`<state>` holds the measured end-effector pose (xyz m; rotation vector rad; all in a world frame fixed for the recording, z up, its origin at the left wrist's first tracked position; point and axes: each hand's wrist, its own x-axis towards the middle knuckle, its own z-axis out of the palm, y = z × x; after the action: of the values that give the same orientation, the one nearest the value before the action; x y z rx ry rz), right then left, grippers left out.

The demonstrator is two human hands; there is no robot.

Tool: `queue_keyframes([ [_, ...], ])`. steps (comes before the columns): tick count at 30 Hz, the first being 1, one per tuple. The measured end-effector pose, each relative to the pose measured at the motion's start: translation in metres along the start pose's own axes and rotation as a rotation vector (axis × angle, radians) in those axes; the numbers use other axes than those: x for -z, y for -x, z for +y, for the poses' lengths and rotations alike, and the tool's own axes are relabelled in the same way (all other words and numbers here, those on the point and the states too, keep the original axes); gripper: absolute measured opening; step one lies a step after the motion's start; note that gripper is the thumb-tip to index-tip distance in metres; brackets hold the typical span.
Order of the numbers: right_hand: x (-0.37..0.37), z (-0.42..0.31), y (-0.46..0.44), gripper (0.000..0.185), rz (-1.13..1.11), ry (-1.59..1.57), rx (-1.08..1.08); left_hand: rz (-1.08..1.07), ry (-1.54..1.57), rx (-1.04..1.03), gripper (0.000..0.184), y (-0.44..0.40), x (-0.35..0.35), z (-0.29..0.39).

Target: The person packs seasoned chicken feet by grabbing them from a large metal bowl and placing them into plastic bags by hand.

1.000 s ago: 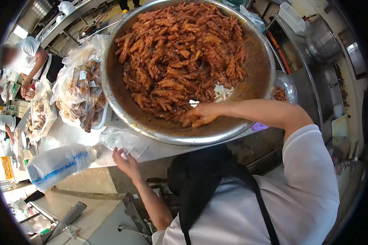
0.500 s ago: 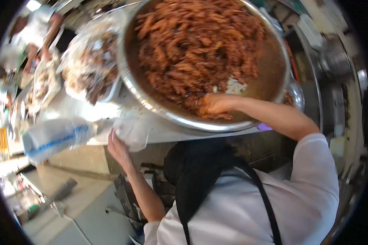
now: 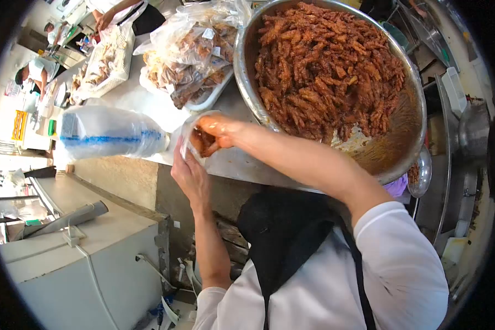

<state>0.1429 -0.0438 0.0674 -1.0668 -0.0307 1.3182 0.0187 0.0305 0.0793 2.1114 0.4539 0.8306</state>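
Note:
My left hand (image 3: 191, 177) grips a small clear plastic bag (image 3: 185, 132) by its side, with the bag's mouth held apart. At that mouth is my right hand (image 3: 219, 126), its sauce-coated fingers curled around a few reddish-brown pieces that look like chicken feet (image 3: 202, 142). Part of the fingers is hidden by the bag. To the right, a large metal bowl (image 3: 246, 82) holds a heap of the same glossy chicken feet (image 3: 324, 66), with a bare, sauce-smeared patch near its lower right. Left of the bag lies a stack of clear plastic bags (image 3: 113, 132) with a blue stripe.
A white tub (image 3: 214, 94) with plastic-bagged, brownish food stands behind the bag. Farther back are a white basket (image 3: 118, 71) of pale pieces and co-workers at the table (image 3: 154, 102). A white cabinet (image 3: 93, 264) with a cable is at lower left.
My right hand has left the bowl and moved left to the bag with chicken feet in it. My left hand has raised the bag. The view has turned leftward.

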Motion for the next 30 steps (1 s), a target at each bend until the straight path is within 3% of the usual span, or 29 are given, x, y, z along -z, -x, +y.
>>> queue_keyframes([
  [1, -0.009, -0.004, -0.002, 0.024, 0.125, 0.133, 0.011, 0.017, -0.067, -0.071, 0.028, -0.001, 0.006, 0.0],
  [3, 0.007, 0.008, -0.02, 0.024, 0.121, 0.166, 0.318, 0.047, -0.04, -0.046, 0.025, -0.022, 0.009, 0.004],
  [4, 0.002, 0.002, -0.02, 0.02, 0.201, 0.258, 0.267, 0.026, -0.087, -0.05, 0.025, -0.031, 0.013, 0.007],
  [6, 0.001, -0.012, 0.02, 0.02, 0.145, 0.117, 0.367, 0.027, -0.148, -0.059, 0.023, -0.052, 0.008, 0.024],
  [9, 0.022, -0.034, 0.086, 0.026, 0.07, -0.032, 0.569, 0.209, -0.372, -0.39, 0.026, -0.106, -0.013, 0.021],
  [11, 0.044, -0.041, 0.139, 0.03, 0.119, -0.02, 0.663, 0.06, -0.139, -0.085, 0.029, -0.147, -0.013, 0.061],
  [13, 0.068, -0.038, 0.189, 0.028, 0.318, 0.059, 0.764, 0.123, -0.062, -0.273, 0.028, -0.197, -0.024, 0.074],
  [15, 0.107, -0.028, 0.227, 0.03, 0.566, 0.147, 0.696, 0.199, -0.005, -0.503, 0.025, -0.232, -0.043, 0.097],
  [18, 0.164, -0.006, 0.278, 0.022, 0.914, 0.256, 0.483, 0.015, 0.012, -0.628, 0.026, -0.256, -0.094, 0.095],
  [19, 0.188, 0.013, 0.291, 0.019, 1.001, 0.424, 0.417, -0.131, -0.196, -0.655, 0.029, -0.267, -0.12, 0.065],
  [20, 0.226, 0.035, 0.299, 0.016, 1.082, 0.606, 0.353, -0.368, -0.583, -0.378, 0.033, -0.273, -0.153, 0.028],
  [21, 0.258, 0.052, 0.308, 0.014, 1.155, 0.798, 0.282, -0.26, -0.539, -0.774, 0.037, -0.266, -0.187, -0.025],
  [23, 0.302, 0.091, 0.321, 0.014, 1.167, 1.028, 0.07, -0.36, -0.437, -0.737, 0.039, -0.265, -0.2, -0.045],
  [24, 0.307, 0.097, 0.33, 0.019, 0.934, 1.316, -0.193, -0.332, -0.444, -0.719, 0.039, -0.255, -0.195, -0.026],
  [25, 0.274, 0.076, 0.333, 0.026, 0.927, 1.211, -0.435, -0.443, -0.368, -0.61, 0.04, -0.251, -0.186, -0.008],
  [27, 0.27, 0.081, 0.325, 0.031, 1.008, 1.223, -0.151, -0.569, -0.311, -0.306, 0.042, -0.229, -0.158, 0.046],
  [29, 0.287, 0.086, 0.303, 0.034, 1.111, 1.506, 0.145, -0.374, -0.13, -0.301, 0.044, -0.216, -0.141, 0.05],
  [30, 0.293, 0.084, 0.294, 0.034, 1.054, 1.578, 0.109, -0.269, -0.216, -0.326, 0.044, -0.211, -0.13, 0.057],
])
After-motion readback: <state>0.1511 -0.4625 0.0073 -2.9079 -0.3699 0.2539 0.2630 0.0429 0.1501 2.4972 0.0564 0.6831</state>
